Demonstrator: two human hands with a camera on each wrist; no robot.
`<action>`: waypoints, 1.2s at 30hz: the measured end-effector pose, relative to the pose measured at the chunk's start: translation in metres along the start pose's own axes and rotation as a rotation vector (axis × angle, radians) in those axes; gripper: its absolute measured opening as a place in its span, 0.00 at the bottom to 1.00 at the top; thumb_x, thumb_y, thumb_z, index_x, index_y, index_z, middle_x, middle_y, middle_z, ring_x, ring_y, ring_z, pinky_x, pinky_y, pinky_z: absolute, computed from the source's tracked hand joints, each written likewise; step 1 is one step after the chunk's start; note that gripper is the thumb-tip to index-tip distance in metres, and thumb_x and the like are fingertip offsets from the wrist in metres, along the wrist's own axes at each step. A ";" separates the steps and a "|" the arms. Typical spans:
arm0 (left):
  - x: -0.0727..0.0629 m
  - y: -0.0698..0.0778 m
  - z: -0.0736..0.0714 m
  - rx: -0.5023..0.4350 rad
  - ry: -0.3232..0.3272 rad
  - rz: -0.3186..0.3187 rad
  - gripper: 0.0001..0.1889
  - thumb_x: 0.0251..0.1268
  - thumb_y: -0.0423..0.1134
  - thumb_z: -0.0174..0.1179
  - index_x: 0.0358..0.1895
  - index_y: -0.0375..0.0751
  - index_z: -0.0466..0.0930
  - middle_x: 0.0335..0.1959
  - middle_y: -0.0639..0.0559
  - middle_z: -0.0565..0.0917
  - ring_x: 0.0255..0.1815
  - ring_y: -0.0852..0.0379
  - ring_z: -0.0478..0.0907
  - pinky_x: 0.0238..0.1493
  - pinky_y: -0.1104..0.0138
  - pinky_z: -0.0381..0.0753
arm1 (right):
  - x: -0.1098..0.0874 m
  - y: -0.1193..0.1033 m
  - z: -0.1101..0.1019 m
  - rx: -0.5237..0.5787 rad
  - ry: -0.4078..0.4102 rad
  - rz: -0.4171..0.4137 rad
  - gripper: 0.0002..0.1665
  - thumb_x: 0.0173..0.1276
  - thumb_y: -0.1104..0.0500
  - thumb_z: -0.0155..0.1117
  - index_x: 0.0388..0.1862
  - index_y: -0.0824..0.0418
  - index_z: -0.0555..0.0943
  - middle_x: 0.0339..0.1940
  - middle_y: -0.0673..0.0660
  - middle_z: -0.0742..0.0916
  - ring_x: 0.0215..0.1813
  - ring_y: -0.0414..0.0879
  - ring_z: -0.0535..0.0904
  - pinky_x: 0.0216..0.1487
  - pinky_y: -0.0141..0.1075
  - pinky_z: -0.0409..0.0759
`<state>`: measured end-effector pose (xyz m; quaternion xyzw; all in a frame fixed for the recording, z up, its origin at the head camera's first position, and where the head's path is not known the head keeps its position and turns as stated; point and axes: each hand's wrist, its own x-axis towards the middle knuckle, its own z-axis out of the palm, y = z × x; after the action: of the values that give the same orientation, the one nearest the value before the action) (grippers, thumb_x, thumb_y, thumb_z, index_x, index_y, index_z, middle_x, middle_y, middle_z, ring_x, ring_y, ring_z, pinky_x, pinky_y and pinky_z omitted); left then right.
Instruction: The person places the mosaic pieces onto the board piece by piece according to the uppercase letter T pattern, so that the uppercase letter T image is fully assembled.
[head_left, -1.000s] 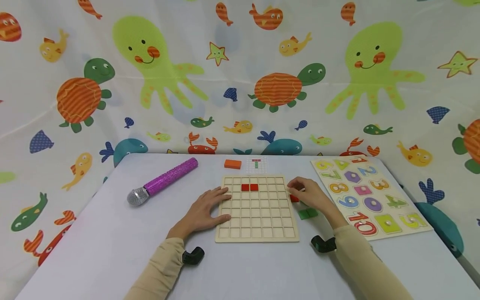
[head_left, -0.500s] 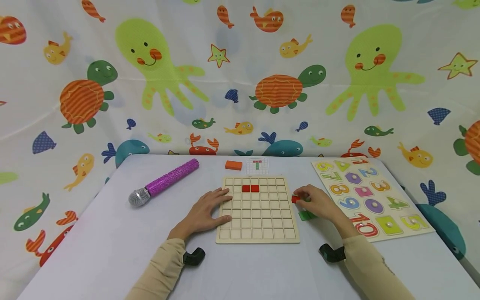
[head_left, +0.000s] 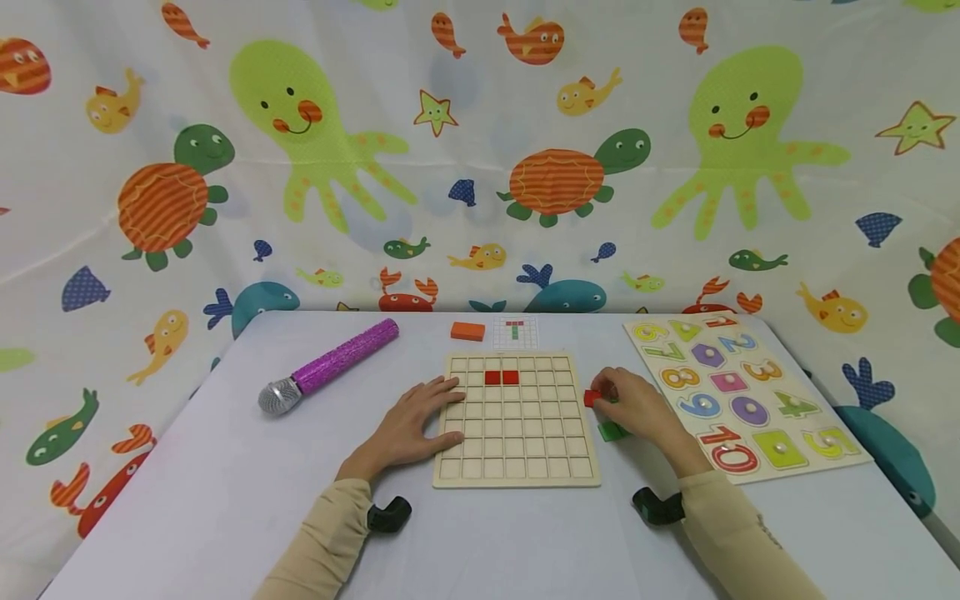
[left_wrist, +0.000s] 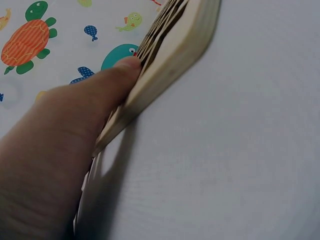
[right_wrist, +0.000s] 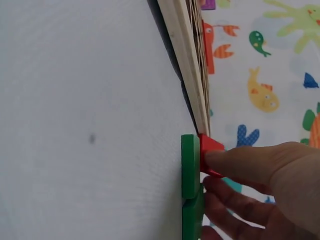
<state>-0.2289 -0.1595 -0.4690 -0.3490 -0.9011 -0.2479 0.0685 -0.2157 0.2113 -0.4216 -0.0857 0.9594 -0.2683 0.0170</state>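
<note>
My left hand (head_left: 408, 429) rests on the left edge of a wooden grid board (head_left: 517, 479), fingers stretched out. In the left wrist view its thumb (left_wrist: 112, 82) lies on the board's rim. Two red square tiles (head_left: 501, 377) sit side by side in an upper row of the grid. Right of the board, my right hand (head_left: 637, 408) pinches a red tile (right_wrist: 211, 152) between thumb and fingers. Close by are green tiles (right_wrist: 190, 167), partly hidden under that hand in the head view.
Behind the board are an orange block (head_left: 467, 332) and a small pattern card (head_left: 515, 332) showing a red and green T. A purple glitter microphone (head_left: 330, 367) lies at left. A number puzzle board (head_left: 742, 392) lies at right.
My right hand has shifted slightly right and down from the board's edge, and its fingers have come onto the red tile. The left hand stays in place.
</note>
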 end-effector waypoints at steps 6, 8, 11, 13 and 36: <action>0.000 0.000 0.000 -0.008 -0.005 -0.006 0.33 0.57 0.58 0.61 0.65 0.50 0.70 0.72 0.50 0.65 0.75 0.46 0.57 0.73 0.47 0.54 | 0.008 0.002 0.002 0.165 0.033 0.019 0.07 0.63 0.62 0.62 0.40 0.61 0.76 0.33 0.55 0.81 0.38 0.47 0.76 0.34 0.33 0.75; 0.000 0.000 0.001 -0.006 -0.007 -0.010 0.32 0.58 0.58 0.61 0.65 0.50 0.70 0.72 0.50 0.65 0.75 0.46 0.57 0.73 0.47 0.54 | 0.010 0.002 0.003 0.209 0.047 0.030 0.07 0.64 0.62 0.61 0.40 0.61 0.76 0.34 0.56 0.80 0.38 0.47 0.76 0.32 0.32 0.75; 0.000 0.000 0.001 -0.009 -0.006 -0.012 0.32 0.58 0.57 0.61 0.65 0.50 0.70 0.72 0.50 0.65 0.75 0.46 0.57 0.73 0.46 0.54 | 0.013 0.001 0.004 0.248 0.068 0.036 0.08 0.64 0.62 0.61 0.41 0.62 0.76 0.35 0.57 0.81 0.39 0.48 0.76 0.34 0.32 0.76; 0.000 0.000 0.002 -0.009 -0.003 -0.011 0.32 0.58 0.57 0.61 0.65 0.50 0.70 0.71 0.50 0.65 0.74 0.46 0.57 0.73 0.46 0.55 | 0.016 -0.001 0.005 0.261 0.080 0.028 0.08 0.64 0.61 0.60 0.41 0.62 0.76 0.36 0.57 0.82 0.39 0.48 0.77 0.36 0.33 0.76; -0.001 0.001 -0.001 -0.003 -0.019 -0.013 0.33 0.58 0.58 0.60 0.66 0.50 0.69 0.72 0.50 0.65 0.75 0.46 0.56 0.73 0.47 0.53 | 0.043 -0.027 0.013 0.288 0.008 0.003 0.11 0.68 0.57 0.58 0.46 0.59 0.80 0.44 0.58 0.84 0.42 0.48 0.79 0.41 0.34 0.78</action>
<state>-0.2277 -0.1595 -0.4677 -0.3456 -0.9036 -0.2464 0.0576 -0.2528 0.1749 -0.4183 -0.0801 0.9110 -0.4037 0.0255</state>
